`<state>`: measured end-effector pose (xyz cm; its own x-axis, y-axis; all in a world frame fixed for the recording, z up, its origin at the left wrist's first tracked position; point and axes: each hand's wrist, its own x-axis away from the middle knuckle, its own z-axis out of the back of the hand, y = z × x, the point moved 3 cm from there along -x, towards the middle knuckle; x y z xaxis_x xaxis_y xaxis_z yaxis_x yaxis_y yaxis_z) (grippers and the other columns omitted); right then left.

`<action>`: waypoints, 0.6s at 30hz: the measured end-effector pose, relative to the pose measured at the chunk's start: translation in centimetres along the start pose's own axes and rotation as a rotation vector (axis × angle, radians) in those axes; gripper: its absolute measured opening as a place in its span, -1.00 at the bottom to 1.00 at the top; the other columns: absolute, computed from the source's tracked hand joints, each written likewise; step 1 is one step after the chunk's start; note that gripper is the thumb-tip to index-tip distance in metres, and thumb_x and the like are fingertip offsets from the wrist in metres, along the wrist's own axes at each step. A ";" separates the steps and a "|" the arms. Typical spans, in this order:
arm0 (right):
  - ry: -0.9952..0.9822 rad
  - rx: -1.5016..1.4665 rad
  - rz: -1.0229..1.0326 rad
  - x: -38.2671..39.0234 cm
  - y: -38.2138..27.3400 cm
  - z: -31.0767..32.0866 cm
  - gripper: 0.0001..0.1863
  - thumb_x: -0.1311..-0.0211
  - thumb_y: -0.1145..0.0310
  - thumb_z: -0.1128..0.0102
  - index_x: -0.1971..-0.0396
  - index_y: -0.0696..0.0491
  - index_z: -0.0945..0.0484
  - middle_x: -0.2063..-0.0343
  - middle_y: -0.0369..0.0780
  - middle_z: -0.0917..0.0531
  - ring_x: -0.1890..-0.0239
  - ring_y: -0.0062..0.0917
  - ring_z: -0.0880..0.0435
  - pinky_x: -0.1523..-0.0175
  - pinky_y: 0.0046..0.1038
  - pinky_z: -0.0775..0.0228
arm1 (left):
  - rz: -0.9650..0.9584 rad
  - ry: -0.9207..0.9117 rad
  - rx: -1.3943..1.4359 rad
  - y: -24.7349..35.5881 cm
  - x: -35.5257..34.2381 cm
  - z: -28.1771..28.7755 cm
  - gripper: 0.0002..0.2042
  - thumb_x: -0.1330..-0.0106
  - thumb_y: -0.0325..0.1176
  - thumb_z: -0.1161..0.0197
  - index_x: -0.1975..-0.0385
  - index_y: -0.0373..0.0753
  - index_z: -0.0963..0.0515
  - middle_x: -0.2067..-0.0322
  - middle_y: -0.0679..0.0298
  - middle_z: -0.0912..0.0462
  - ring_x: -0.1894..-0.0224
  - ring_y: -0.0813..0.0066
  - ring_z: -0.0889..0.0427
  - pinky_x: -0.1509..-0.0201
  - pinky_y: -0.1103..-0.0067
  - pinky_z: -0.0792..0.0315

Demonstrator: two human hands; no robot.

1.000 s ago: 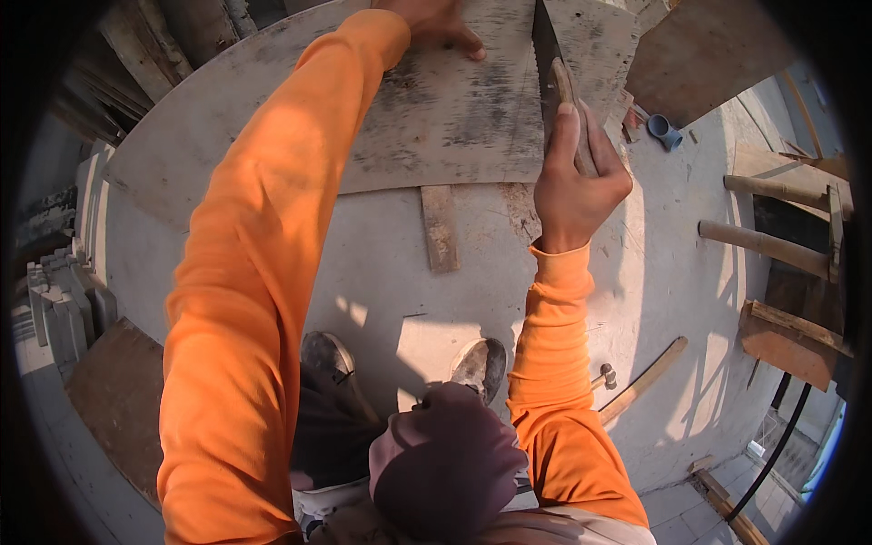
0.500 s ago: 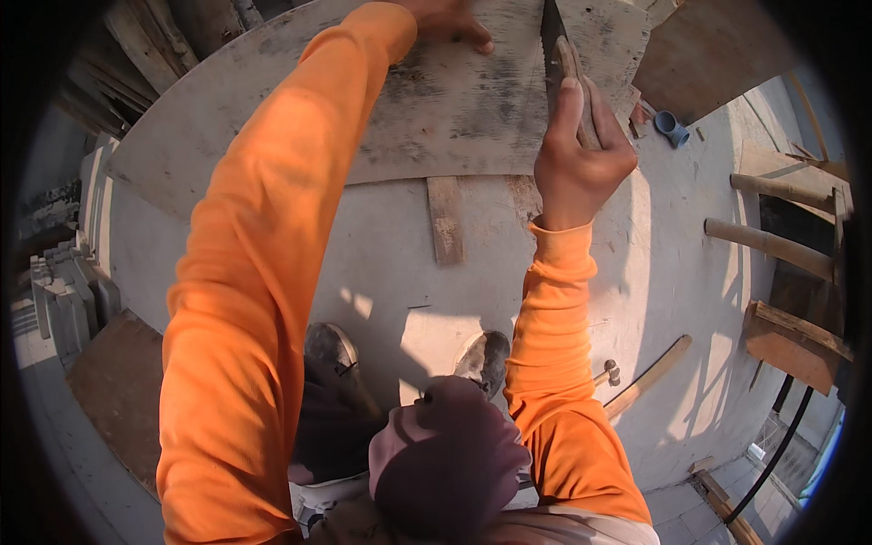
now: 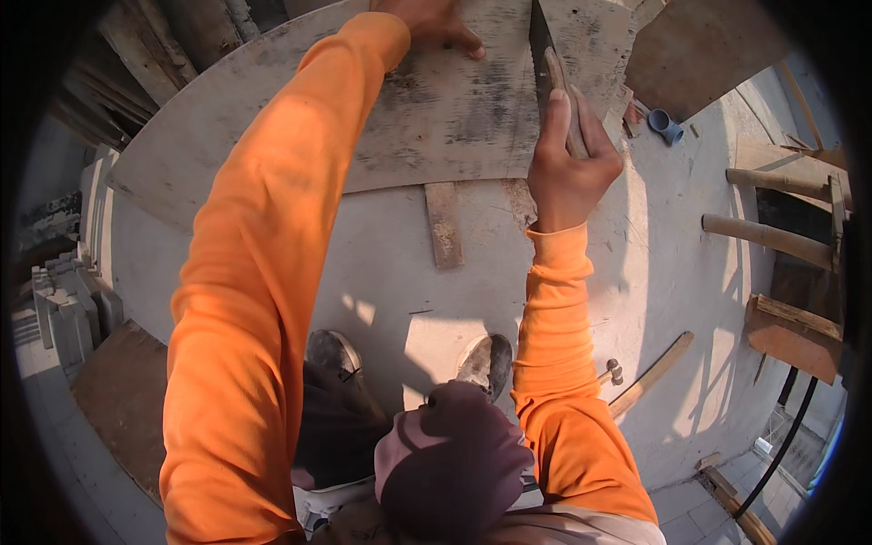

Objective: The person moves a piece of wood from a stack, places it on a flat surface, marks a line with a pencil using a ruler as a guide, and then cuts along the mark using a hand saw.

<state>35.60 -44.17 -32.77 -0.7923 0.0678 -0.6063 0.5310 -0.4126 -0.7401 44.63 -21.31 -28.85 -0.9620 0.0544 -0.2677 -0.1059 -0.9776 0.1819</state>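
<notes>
A weathered plywood board with a curved left edge and dark streaks lies across the upper view. My left hand rests on its top part, thumb stretched out, other fingers partly out of sight at the frame edge. My right hand grips the wooden handle of a hand saw, whose dark toothed blade sits in the board near its right end. Both forearms are in orange sleeves. A short plank sticks out from under the board's near edge.
A blue-grey pipe fitting, a hammer and a long stick lie at the right. Wooden poles jut in farther right. My shoes are below. Stacked timber and grey blocks line the left, beside a brown sheet.
My right hand and the saw moved slightly up and right half a second ago, and are now back down and a little left. My left hand stays on the board.
</notes>
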 end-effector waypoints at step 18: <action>-0.006 -0.007 -0.058 3.1 0.0 0.8 -0.71 -0.33 0.51 -0.31 0.00 0.29 -0.68 0.42 -0.04 -0.79 0.46 -0.62 -0.73 0.33 -0.55 -0.52 | -0.016 0.029 -0.006 -1.5 -0.5 -1.1 -0.18 0.33 0.10 -0.66 -0.05 -0.12 -0.61 0.02 -0.02 -0.71 -0.09 -0.04 -0.65 -0.12 0.15 -0.48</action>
<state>32.94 -44.74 -34.39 -0.8236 0.0861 -0.5607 0.4862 -0.4021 -0.7759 45.56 -20.08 -30.02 -0.9524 0.0637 -0.2980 -0.1192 -0.9779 0.1720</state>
